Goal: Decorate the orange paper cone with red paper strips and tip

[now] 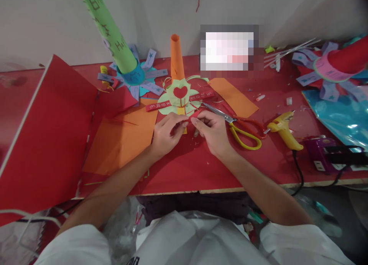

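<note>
Pinching a small red paper piece (196, 114) between thumbs and fingers, the left hand (167, 134) and right hand (214, 134) hold it just on the near side of the pale green flower (174, 97). Right of that flower lie scissors (229, 119) and, farther off, a yellow glue gun (284, 129); left of it lies an orange sheet (123, 140); behind it rises an orange paper tube (177, 61).

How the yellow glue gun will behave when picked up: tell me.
The yellow glue gun will likely feel stiff, its body looking like hard plastic. Its attached black cord may drag. Lying on its side, it probably won't roll.
</note>
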Motion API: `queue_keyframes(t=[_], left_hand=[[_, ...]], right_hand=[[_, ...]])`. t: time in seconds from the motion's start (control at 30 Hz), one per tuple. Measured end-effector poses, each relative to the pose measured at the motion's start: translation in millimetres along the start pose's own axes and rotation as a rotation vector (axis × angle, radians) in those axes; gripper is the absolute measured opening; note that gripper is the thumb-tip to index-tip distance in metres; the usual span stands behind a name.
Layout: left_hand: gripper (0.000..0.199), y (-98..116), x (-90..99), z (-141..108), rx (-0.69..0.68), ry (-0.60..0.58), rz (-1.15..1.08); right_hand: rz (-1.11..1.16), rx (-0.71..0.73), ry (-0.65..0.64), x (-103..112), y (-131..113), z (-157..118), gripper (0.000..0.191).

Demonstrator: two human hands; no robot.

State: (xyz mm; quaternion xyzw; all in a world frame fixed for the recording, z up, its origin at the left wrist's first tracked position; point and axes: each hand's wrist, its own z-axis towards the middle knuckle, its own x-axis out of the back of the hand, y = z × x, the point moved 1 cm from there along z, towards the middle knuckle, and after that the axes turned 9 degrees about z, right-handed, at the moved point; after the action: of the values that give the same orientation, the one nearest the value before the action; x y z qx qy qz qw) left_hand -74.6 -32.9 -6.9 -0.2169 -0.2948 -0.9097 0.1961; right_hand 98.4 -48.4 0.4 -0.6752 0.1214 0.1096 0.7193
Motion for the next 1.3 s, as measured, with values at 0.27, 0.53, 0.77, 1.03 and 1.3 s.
queue_keyframes(t=[0.27,0.53,0.77,1.03,1.3], left_hand=[[0.011,-3,3.4,3,0.264,0.011,-0.098],[0.030,-23,-10.4,5,0.629,0.072,-0.695],[0.022,-23,-10.0,3,0.510,-0.050,-0.702],[0.034,-22,-11.2,3,0.519,-0.155,-0.720],[0.036,-23,-10.9,6,0.550,-0.194,-0.694]], right_hand=[[0.011,-0.040,-0.022,0,-1,-1,0.050],[0.163,-0.165,0.042,5,5,5,0.050],[0.351,-0.402,-0.145,-1,7,3,0.053],[0.318,-0.356,-0.127,2,3,4,0.046],[0.242,-0.348,-0.125,3,5,4,0.052]])
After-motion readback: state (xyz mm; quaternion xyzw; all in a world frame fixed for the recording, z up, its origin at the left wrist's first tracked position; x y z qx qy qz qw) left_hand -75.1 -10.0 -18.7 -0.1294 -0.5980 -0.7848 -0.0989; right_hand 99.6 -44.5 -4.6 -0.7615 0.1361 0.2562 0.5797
